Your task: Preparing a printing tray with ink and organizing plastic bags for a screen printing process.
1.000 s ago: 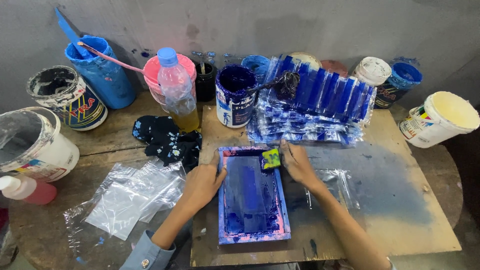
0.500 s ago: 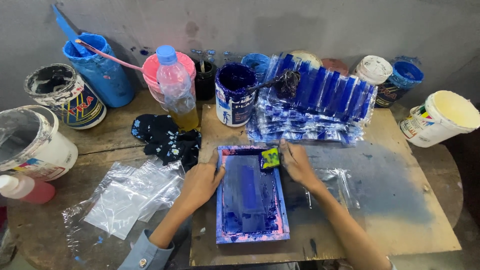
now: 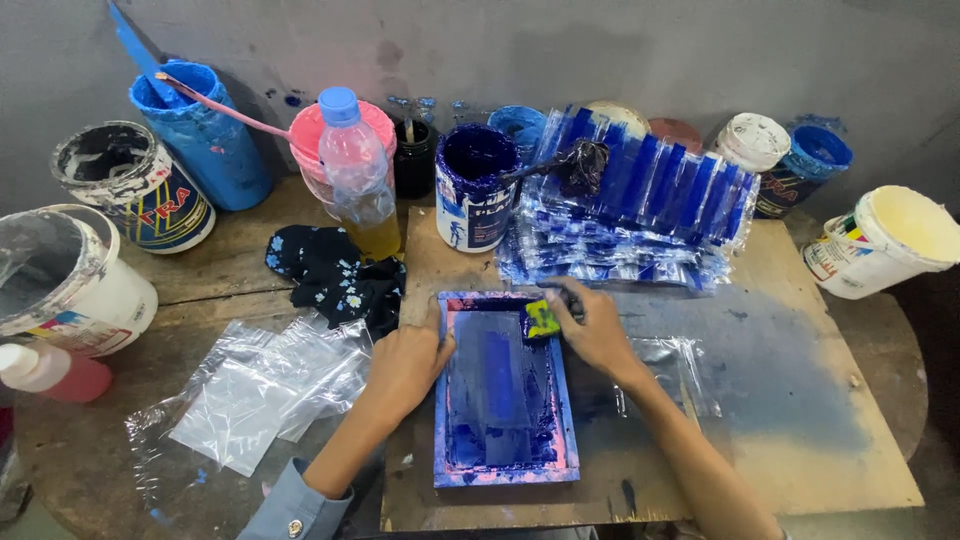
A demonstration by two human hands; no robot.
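A small blue-stained printing frame (image 3: 503, 475) lies on a wooden board (image 3: 800, 440). My left hand (image 3: 405, 362) presses flat on the frame's left edge. My right hand (image 3: 598, 328) grips a small yellow-and-dark squeegee (image 3: 541, 320) at the frame's upper right corner, touching the inked screen. A clear plastic bag (image 3: 670, 365) sticks out from under my right wrist, to the right of the frame.
A pile of blue-printed plastic bags (image 3: 640, 215) lies behind the frame. Paint cans and tubs line the back: a blue ink can (image 3: 470, 195), a blue jug (image 3: 205, 140), a white bucket (image 3: 60, 275). A plastic bottle (image 3: 360, 180), dark rag (image 3: 335, 275) and blank bags (image 3: 265, 385) sit to the left.
Both hands and the squeegee stay almost in place at the frame's top; only a slight shift of the view.
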